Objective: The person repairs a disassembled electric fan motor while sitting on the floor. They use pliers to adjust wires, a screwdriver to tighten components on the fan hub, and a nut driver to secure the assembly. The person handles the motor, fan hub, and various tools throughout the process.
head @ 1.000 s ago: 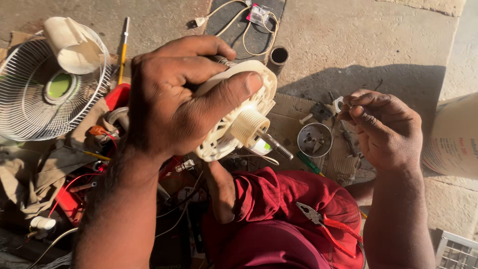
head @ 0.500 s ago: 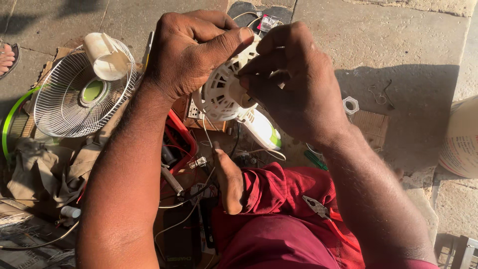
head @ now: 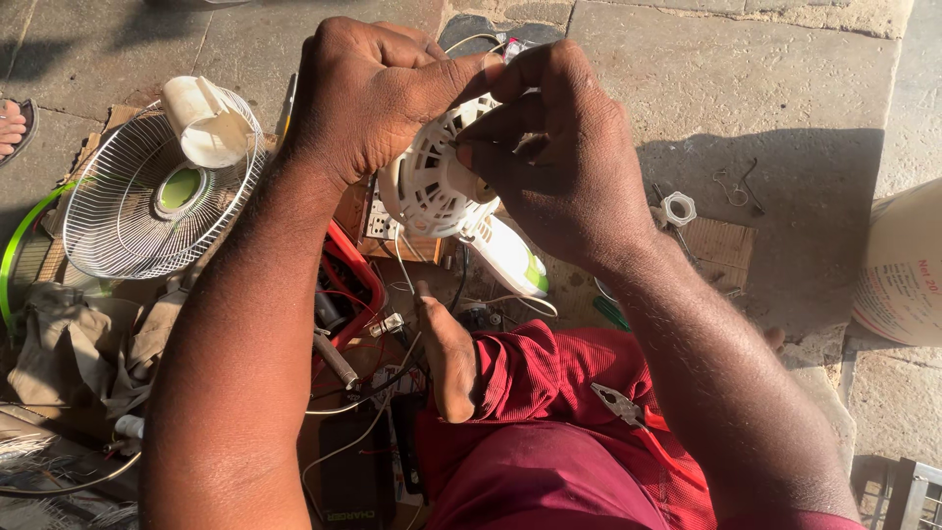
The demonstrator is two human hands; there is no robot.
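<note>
Right now, from where I am standing:
Fingers: the left hand [head: 368, 93] is curling tight over the top of the white fan motor housing [head: 432, 182]; the right hand [head: 564, 162] is pinching at its front, fingertips [head: 469, 152] closing on the hub.
Housing: it is hanging in the air above the person's lap, both hands hiding most of it.
Below: red trousers [head: 549, 432] are carrying a pair of pliers [head: 618, 402].
Left side: a wire fan guard [head: 137, 211] is lying on the ground beside a red tool tray [head: 353, 275].
Right side: a white nut [head: 679, 208] is sitting on the stone floor [head: 765, 79], near a pale sack [head: 903, 265].
</note>
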